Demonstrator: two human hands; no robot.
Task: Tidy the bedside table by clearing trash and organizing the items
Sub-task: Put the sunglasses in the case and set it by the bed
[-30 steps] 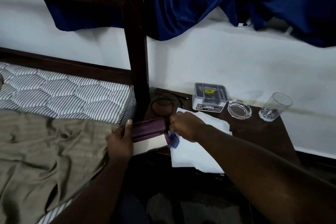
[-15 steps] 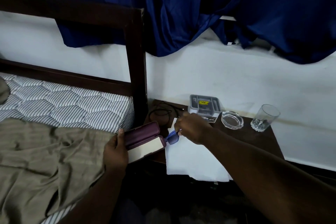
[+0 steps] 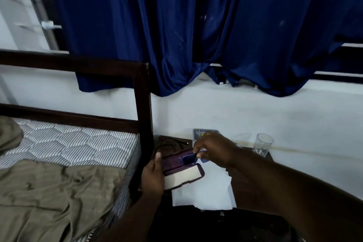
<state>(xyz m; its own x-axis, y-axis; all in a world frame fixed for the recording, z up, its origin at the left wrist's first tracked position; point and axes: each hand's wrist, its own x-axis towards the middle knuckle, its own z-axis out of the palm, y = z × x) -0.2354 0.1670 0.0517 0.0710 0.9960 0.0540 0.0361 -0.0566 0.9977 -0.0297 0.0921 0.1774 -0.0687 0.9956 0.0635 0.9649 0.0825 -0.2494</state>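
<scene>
My left hand (image 3: 154,176) holds an open purple glasses case (image 3: 182,171) above the near left corner of the dark bedside table (image 3: 268,156). Its white-lined lower half faces me and the purple lid stands behind. My right hand (image 3: 213,148) pinches a pair of blue-framed glasses (image 3: 189,160) and has them over the case's open mouth, one lens inside. White paper sheets (image 3: 204,192) lie on the table under both hands.
A clear drinking glass (image 3: 262,143) stands at the table's back right. A grey box (image 3: 198,133) sits at the back, partly hidden by my right hand. A black cable (image 3: 167,144) lies at the back left. The bed (image 3: 64,163) and its dark post (image 3: 143,116) border the left.
My right hand lifted the blue glasses from the paper's edge up into the open case. My left hand raised the case. The camera tilted upward, so the table sits lower in view.
</scene>
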